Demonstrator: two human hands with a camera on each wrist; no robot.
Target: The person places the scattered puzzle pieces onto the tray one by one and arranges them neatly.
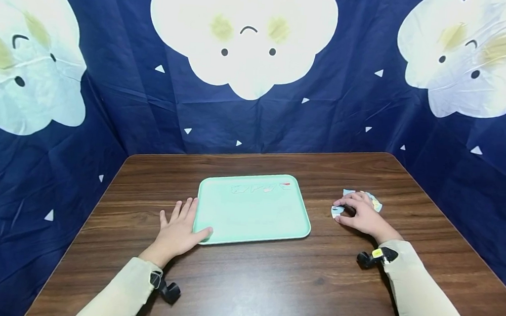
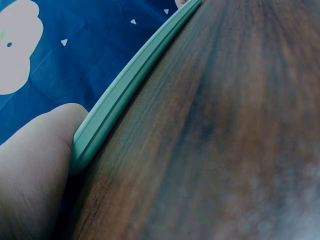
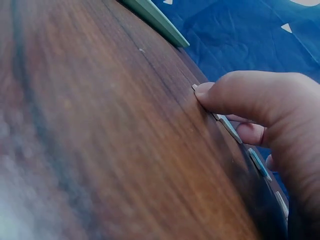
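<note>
A mint-green tray (image 1: 253, 217) lies flat on the table. At its left side my left hand (image 1: 177, 234) has its fingers spread, with the thumb over the rim near the front corner. In the left wrist view the thumb (image 2: 45, 150) touches the tray's outer edge. To the right of the tray, my right hand (image 1: 360, 216) pinches a flat light-blue puzzle piece (image 1: 337, 212) between thumb and fingertips, low at the tabletop. More flat printed pieces (image 1: 375, 202) lie just behind that hand, partly hidden by it.
Faint outlined shapes with small red and pink patches (image 1: 268, 189) show near the tray's far edge. The brown wooden table (image 1: 270, 283) ends at a dark blue cloth (image 1: 255, 123) with white clouds, hanging behind and at both sides.
</note>
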